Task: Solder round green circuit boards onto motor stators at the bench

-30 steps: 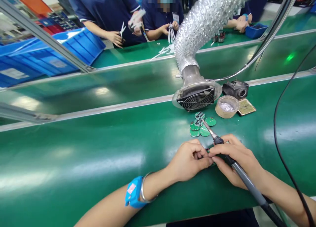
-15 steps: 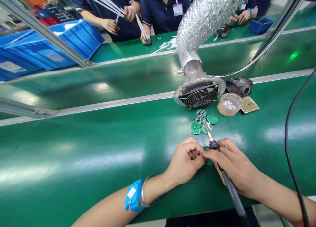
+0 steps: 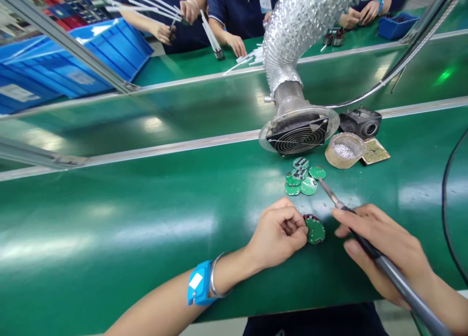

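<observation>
My left hand (image 3: 280, 233) rests curled on the green bench, its fingertips pinching the edge of a round green circuit board (image 3: 315, 230) that lies flat. My right hand (image 3: 383, 246) is closed round a soldering iron (image 3: 369, 250), whose tip points up and left, off the board and toward a small heap of several round green boards (image 3: 303, 177). A blue strap (image 3: 197, 283) and a metal bangle sit on my left wrist.
A fume-extractor fan (image 3: 298, 136) on a silver flexible duct stands behind the boards. Beside it are a tape roll holding solder bits (image 3: 343, 150), a sponge pad (image 3: 375, 151) and a black holder (image 3: 361, 121). A black cable (image 3: 448, 199) hangs at right. People work across the far bench near blue crates (image 3: 73, 68).
My right hand has pulled away to the right with the iron, uncovering the round board. My left hand stays at the board's edge. The view shifted slightly.
</observation>
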`<state>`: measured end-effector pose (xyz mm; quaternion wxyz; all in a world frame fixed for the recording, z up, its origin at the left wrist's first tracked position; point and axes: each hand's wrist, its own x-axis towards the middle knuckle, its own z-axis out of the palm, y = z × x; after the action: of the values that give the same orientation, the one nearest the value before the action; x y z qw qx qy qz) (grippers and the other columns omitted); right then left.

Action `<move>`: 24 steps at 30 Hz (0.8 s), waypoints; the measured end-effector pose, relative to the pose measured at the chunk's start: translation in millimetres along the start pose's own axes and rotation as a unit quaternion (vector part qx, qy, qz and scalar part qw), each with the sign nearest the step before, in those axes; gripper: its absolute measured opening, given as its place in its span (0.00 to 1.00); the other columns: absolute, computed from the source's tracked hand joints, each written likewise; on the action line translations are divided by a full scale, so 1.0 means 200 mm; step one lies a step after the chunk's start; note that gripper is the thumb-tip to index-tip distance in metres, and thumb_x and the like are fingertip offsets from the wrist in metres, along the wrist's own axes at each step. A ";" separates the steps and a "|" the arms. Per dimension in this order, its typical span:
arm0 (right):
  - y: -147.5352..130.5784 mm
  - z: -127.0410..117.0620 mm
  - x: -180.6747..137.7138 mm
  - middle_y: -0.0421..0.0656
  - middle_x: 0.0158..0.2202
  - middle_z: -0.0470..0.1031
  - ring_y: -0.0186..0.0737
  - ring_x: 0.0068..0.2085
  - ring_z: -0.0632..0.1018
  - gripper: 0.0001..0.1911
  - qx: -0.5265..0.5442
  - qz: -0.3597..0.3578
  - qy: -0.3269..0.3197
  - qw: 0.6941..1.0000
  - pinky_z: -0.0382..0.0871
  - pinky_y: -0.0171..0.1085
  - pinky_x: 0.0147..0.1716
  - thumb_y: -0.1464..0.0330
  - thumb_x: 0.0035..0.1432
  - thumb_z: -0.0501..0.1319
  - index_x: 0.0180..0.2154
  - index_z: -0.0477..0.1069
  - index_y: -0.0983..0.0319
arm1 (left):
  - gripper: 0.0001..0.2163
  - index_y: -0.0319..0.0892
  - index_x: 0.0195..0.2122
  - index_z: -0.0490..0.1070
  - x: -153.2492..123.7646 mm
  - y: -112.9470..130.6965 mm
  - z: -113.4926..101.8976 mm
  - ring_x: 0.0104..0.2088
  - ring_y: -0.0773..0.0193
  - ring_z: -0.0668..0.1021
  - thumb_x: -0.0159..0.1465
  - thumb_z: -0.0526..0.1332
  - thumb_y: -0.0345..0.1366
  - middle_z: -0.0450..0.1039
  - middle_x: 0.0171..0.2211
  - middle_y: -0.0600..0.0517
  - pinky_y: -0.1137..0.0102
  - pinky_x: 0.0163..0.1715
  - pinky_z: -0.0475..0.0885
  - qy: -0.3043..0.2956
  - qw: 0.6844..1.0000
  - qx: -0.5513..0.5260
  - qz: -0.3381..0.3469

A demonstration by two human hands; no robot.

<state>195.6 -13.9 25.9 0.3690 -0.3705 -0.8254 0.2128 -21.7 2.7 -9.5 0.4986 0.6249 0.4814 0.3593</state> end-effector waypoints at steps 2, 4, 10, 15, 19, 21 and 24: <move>-0.02 -0.07 -0.03 0.44 0.32 0.73 0.37 0.31 0.74 0.21 -0.001 0.021 -0.017 1.000 0.70 0.35 0.27 0.75 0.61 0.56 0.56 0.68 0.62 | 0.03 0.37 0.23 0.71 0.00 0.00 0.00 0.19 0.77 0.66 0.52 0.61 0.26 0.65 0.26 0.54 0.81 0.17 0.62 -0.004 1.000 0.002 0.001; -0.03 -0.11 -0.06 0.43 0.30 0.71 0.36 0.27 0.73 0.19 0.016 0.043 -0.031 0.998 0.67 0.34 0.22 0.74 0.60 0.56 0.52 0.71 0.62 | 0.03 0.37 0.22 0.71 0.00 0.01 -0.01 0.20 0.76 0.66 0.52 0.61 0.26 0.65 0.26 0.54 0.80 0.17 0.63 -0.006 1.000 -0.002 -0.004; -0.01 -0.08 -0.10 0.40 0.26 0.68 0.35 0.24 0.70 0.15 0.073 0.056 -0.060 0.994 0.64 0.35 0.21 0.75 0.57 0.55 0.46 0.71 0.62 | 0.02 0.37 0.22 0.71 0.00 0.01 -0.01 0.21 0.75 0.68 0.51 0.61 0.27 0.65 0.27 0.54 0.78 0.18 0.65 -0.017 0.999 -0.006 -0.028; -0.02 -0.07 -0.08 0.40 0.27 0.69 0.35 0.25 0.71 0.16 0.080 0.044 -0.067 0.994 0.64 0.36 0.22 0.77 0.57 0.54 0.46 0.70 0.63 | 0.03 0.37 0.22 0.70 0.00 0.01 0.00 0.20 0.75 0.68 0.52 0.61 0.28 0.65 0.27 0.54 0.78 0.18 0.65 -0.010 0.999 -0.001 -0.033; -0.02 -0.06 -0.07 0.41 0.27 0.69 0.35 0.26 0.71 0.16 0.075 0.032 -0.068 0.994 0.63 0.37 0.23 0.77 0.56 0.54 0.46 0.70 0.63 | 0.03 0.37 0.22 0.70 0.00 0.02 0.00 0.20 0.74 0.68 0.52 0.60 0.28 0.65 0.27 0.54 0.78 0.18 0.65 0.000 1.000 0.016 -0.027; -0.02 -0.06 -0.07 0.41 0.27 0.69 0.35 0.25 0.71 0.16 0.075 0.029 -0.064 0.995 0.63 0.37 0.23 0.77 0.56 0.54 0.46 0.70 0.63 | 0.03 0.37 0.22 0.70 0.00 0.02 0.00 0.20 0.74 0.68 0.52 0.60 0.27 0.65 0.26 0.54 0.78 0.19 0.65 0.003 0.999 0.024 -0.023; -0.03 -0.06 -0.07 0.40 0.26 0.68 0.35 0.24 0.69 0.15 0.072 0.031 -0.057 0.995 0.61 0.38 0.22 0.76 0.56 0.53 0.45 0.70 0.63 | 0.03 0.37 0.22 0.69 0.00 0.02 0.01 0.20 0.75 0.68 0.51 0.60 0.27 0.64 0.26 0.54 0.78 0.18 0.65 0.006 0.999 0.030 -0.019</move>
<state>207.0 -27.6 31.1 0.3402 -0.3556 -0.8158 0.3037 -20.1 1.5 -6.8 0.4836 0.6280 0.5070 0.3387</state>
